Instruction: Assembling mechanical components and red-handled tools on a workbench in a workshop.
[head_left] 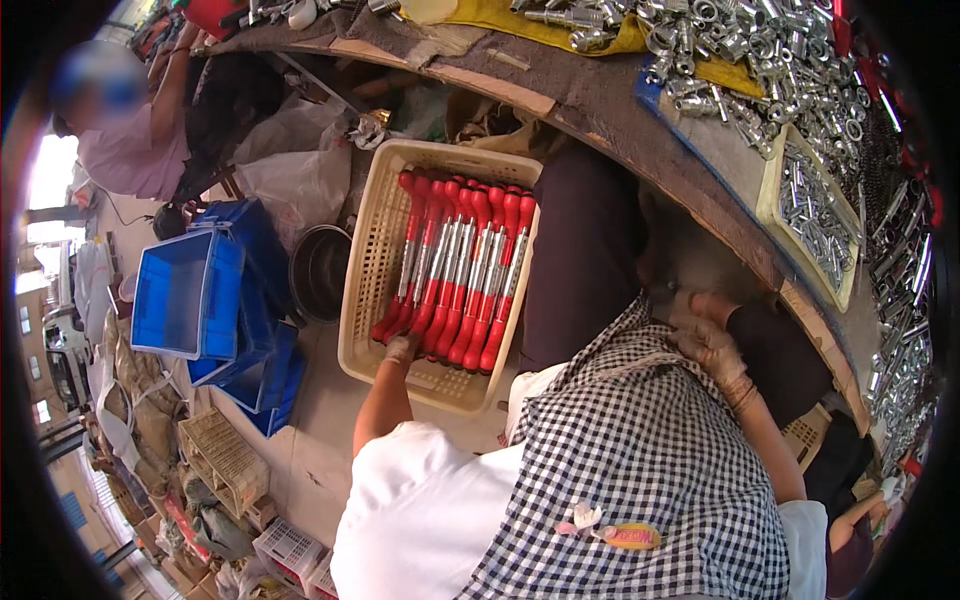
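Left hand (402, 349) at red-ended rods (462, 265), cream basket (364, 262)

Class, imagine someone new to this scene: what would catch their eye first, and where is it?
Probably the row of red-and-silver tools, packed side by side in the cream basket near the middle, with the person's left hand at their lower ends. Next, the heap of shiny metal fittings on the workbench at upper right. Then the stacked blue crates at left.

Two hands (403, 348), one cream basket (450, 395) and at least seven red-ended tools (468, 265) show.
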